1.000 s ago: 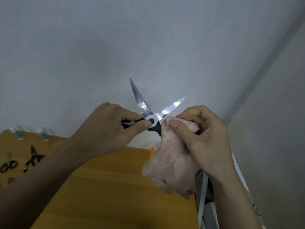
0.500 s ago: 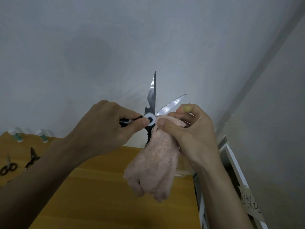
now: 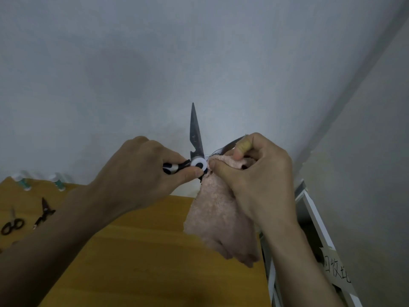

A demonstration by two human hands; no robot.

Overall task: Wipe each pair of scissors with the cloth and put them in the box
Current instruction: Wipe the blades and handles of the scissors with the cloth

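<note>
My left hand (image 3: 141, 173) grips the black-and-white handle of a pair of kitchen scissors (image 3: 195, 140), held up in front of the wall with the blades spread. One blade points straight up. The other blade slants right and is mostly hidden by my right hand (image 3: 256, 180), which pinches a pink fluffy cloth (image 3: 219, 220) around it near the white pivot. The rest of the cloth hangs down below my right hand. No box is in view.
A wooden table (image 3: 137, 251) lies below my hands. At its far left lie two more pairs of scissors, a small black one (image 3: 12, 224) and a dark one (image 3: 44, 212). Two green-and-white spools (image 3: 58, 182) stand by the wall. A white frame (image 3: 314, 218) stands at right.
The upper blade swung from leaning left to pointing straight up. My right hand with the cloth closed over the right blade, covering most of it.
</note>
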